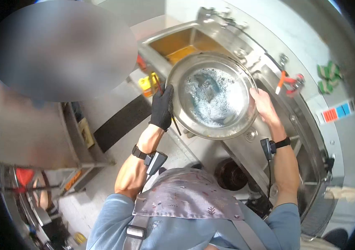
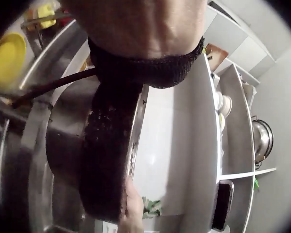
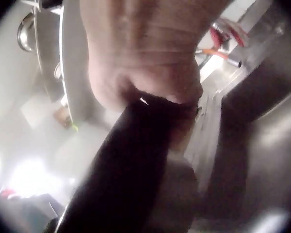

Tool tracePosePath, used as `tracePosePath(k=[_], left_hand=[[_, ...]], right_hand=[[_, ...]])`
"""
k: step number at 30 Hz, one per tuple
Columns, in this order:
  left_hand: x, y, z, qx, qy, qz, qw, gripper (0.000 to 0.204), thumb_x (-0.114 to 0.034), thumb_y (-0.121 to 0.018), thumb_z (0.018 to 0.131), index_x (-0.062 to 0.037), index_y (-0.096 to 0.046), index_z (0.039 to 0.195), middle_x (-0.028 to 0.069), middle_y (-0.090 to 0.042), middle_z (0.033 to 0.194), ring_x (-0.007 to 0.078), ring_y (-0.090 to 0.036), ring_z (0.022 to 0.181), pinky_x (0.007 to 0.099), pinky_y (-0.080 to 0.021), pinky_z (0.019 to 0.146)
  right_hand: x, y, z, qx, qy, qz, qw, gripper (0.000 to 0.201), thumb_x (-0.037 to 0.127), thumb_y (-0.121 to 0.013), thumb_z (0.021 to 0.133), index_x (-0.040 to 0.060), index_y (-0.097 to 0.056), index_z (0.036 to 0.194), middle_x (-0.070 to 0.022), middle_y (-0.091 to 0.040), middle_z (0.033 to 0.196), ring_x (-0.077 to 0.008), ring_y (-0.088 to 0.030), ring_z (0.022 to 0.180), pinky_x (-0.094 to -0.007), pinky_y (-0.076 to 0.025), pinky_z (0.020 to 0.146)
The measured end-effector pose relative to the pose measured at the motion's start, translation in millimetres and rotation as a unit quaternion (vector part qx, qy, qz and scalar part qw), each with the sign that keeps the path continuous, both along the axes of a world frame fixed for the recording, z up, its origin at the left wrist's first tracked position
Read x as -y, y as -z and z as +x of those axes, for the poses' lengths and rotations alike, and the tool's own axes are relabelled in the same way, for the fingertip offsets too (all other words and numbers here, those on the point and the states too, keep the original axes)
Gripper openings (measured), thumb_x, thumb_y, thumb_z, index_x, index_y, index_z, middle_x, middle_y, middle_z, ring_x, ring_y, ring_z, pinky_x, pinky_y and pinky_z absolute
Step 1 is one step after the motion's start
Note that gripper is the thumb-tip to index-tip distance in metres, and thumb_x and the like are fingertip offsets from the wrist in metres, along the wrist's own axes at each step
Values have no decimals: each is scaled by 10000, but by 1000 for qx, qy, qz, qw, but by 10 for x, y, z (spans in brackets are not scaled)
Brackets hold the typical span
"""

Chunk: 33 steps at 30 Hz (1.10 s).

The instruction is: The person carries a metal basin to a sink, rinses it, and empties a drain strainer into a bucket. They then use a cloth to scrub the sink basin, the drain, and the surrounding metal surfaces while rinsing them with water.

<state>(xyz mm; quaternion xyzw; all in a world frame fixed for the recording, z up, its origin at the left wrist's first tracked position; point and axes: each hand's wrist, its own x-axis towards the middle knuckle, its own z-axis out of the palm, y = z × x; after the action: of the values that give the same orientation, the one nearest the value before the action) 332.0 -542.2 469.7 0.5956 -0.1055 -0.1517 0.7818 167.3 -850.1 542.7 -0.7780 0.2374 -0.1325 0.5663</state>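
Observation:
Both hands hold a round metal basin (image 1: pixel 177 102) by opposite sides of its rim, above the sinks. Sudsy, bluish-grey water (image 1: pixel 210 98) fills its middle. My left hand (image 1: pixel 162 107), in a black dotted glove, grips the left side. A thin dark stick (image 2: pixel 53 88) juts out from under that glove. On the right side, my bare right hand (image 1: pixel 263 104) grips the rim with the thumb on top and the other fingers hidden beneath. The basin's dark outer wall (image 2: pixel 109 150) stands tilted in the left wrist view.
Behind the basin is a sink compartment (image 1: pixel 181 41) with an orange-brown bottom. A steel sink (image 1: pixel 244 156) lies to the right. Taps (image 1: pixel 283 62), an orange-handled tool (image 1: pixel 281 81) and green cloth (image 1: pixel 329 77) line the back ledge. A yellow container (image 1: pixel 146 85) stands left; another person (image 1: pixel 61 54) is nearby.

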Motion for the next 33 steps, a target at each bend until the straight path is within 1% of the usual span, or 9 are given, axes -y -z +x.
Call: tracePosePath(k=[11, 14, 16, 18, 23, 24, 30, 31, 33], left_hand=[[-2583, 805, -369, -31, -292, 50, 955, 421, -263, -514, 1036, -12, -567, 1370, 99, -679, 1164, 140, -610, 993, 312, -484, 887], [-3040, 1016, -750, -41, -390, 37, 919, 422, -287, -511, 1043, 8, -581, 1336, 90, -691, 1110, 141, -621, 953, 317, -492, 863], [-3347, 1137, -1046, -89, -425, 20, 901, 416, -269, -564, 1032, -10, -578, 1358, 48, -690, 1120, 115, -626, 925, 271, -507, 846], [-3509, 1578, -1309, -126, -499, 116, 849, 417, -279, -588, 1017, -20, -585, 1344, 44, -685, 1077, 110, -611, 885, 267, -501, 814], [-3835, 1583, -2377, -125, -667, 65, 732, 406, -281, -538, 1038, -16, -584, 1342, 25, -664, 1045, 92, -564, 905, 267, -479, 835], [-2925, 1749, -1883, -85, -691, 75, 714, 409, -287, -537, 1040, -17, -583, 1345, 22, -665, 1044, 93, -566, 901, 267, -481, 832], [-3748, 1948, -2747, -31, -802, -1, 596, 329, -278, -570, 1024, 3, -667, 1167, -19, -638, 881, 75, -538, 805, 283, -457, 712], [-2468, 1824, -1797, -19, -830, 50, 555, 337, -273, -581, 1018, 7, -668, 1184, -15, -637, 893, 75, -539, 809, 265, -451, 719], [-2332, 1840, -1829, 16, -868, 11, 496, 338, -237, -610, 1003, 12, -661, 1225, -2, -662, 962, 81, -583, 857, 260, -472, 757]], right_hand=[[-2028, 1264, 1767, -64, -276, 22, 959, 403, 303, -534, 1028, -72, -630, 1137, -58, -684, 955, -127, -593, 858, -315, -497, 775], [-2673, 1492, 2055, -69, -378, -89, 919, 401, 296, -539, 1016, -75, -630, 1138, -91, -698, 971, -151, -605, 878, -342, -495, 802], [-3041, 1936, 2365, -51, -449, -62, 890, 386, 285, -525, 1004, -62, -629, 1135, -146, -705, 980, -188, -622, 903, -371, -487, 834], [-3398, 1956, 2499, 2, -529, -88, 844, 408, 299, -528, 995, -70, -621, 1145, -161, -700, 973, -196, -622, 907, -378, -487, 839], [-4767, 1773, 2146, -83, -647, -134, 746, 461, 338, -543, 967, -69, -617, 1170, -211, -700, 1043, -277, -662, 990, -395, -493, 878], [-3957, 1754, 2691, -43, -664, -135, 734, 467, 341, -544, 962, -69, -616, 1174, -222, -699, 1055, -299, -668, 1003, -398, -492, 882], [-5606, 1921, 2304, -10, -776, -91, 625, 469, 337, -560, 964, -81, -612, 1170, -223, -705, 1058, -293, -671, 1019, -396, -493, 890], [-4461, 2045, 3308, 14, -791, -37, 610, 471, 342, -570, 967, -83, -610, 1167, -224, -705, 1056, -286, -672, 1015, -394, -494, 888], [-4618, 2146, 3366, 49, -810, -64, 581, 477, 349, -579, 970, -82, -608, 1174, -247, -702, 1062, -327, -678, 1018, -411, -501, 885]])
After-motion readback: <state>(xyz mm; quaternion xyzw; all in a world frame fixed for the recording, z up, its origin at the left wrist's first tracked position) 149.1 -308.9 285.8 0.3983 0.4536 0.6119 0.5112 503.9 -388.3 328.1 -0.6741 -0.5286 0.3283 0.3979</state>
